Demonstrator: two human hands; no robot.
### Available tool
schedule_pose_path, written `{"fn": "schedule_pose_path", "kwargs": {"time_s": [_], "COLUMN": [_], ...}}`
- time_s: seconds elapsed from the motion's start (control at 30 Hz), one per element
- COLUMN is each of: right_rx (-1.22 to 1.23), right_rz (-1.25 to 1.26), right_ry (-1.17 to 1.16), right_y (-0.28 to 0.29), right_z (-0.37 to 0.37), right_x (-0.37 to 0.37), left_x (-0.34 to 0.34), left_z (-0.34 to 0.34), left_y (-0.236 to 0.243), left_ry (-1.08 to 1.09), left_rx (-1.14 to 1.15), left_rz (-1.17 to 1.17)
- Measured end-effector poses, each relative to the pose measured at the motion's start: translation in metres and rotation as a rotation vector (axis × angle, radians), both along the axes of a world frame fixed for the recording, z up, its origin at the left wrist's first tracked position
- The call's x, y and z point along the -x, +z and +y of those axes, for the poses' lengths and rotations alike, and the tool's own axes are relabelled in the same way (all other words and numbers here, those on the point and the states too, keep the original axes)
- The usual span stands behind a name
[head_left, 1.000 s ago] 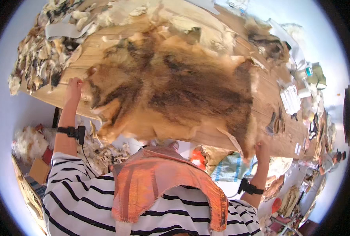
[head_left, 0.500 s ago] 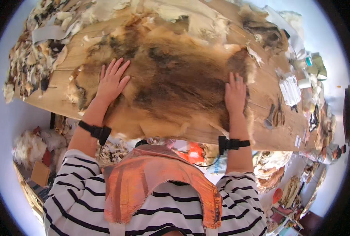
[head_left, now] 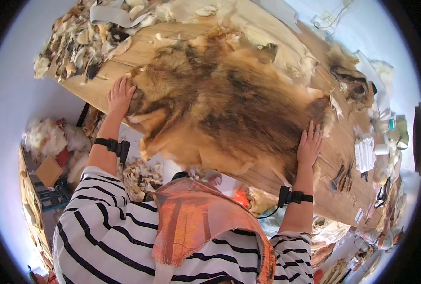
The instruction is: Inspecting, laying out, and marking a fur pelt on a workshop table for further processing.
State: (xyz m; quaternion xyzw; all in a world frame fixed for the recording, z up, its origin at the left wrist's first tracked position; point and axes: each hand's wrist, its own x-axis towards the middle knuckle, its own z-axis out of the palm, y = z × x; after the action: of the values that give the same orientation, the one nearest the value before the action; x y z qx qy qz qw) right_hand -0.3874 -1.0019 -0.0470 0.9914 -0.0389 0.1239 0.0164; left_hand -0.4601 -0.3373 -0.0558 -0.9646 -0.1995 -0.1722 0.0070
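Fingers (head_left: 310, 128), seemingly flat, on brown pelt (head_left: 224, 104).

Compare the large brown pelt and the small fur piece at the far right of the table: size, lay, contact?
Size: the large pelt is several times bigger than the small fur piece.
Lay: the pelt is spread out; the small piece looks bunched.
Contact: the left hand and right hand are at the pelt's sides; neither is at the small piece.
Shared: brown fur with dark patches.

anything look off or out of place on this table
The fur looks slightly askew: its near-left part hangs over the edge of the table. Loose scraps lie messily heaped at the left end.
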Motion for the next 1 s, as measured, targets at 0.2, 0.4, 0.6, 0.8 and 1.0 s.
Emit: {"fn": "schedule_pose_path", "kwargs": {"time_s": [0.2,0.4,0.6,0.8,1.0], "right_rx": [0.017,0.016,0.015,0.001,0.019], "right_rz": [0.012,-0.002,-0.001,0.001,-0.002], "right_ry": [-0.023,0.014,0.009,-0.012,-0.017], "right_y": [-0.002,-0.007,-0.010,-0.005,-0.009], "right_z": [-0.003,-0.003,-0.004,0.000,-0.004], "right_x": [-0.002,-0.007,-0.005,-0.004,-0.006], "left_x": [-0.002,-0.029,-0.023,0.044,0.056], "left_z": [-0.005,0.062,0.041,-0.010,-0.054], "left_y": [0.030,-0.003,0.019,0.044,0.045], "left_ry": [0.126,0.013,0.094,0.230,0.099], "left_rx": [0.162,0.460,0.516,1.647,1.175], "left_rz": [0.059,0.100,0.089,-0.089,0.194]}}
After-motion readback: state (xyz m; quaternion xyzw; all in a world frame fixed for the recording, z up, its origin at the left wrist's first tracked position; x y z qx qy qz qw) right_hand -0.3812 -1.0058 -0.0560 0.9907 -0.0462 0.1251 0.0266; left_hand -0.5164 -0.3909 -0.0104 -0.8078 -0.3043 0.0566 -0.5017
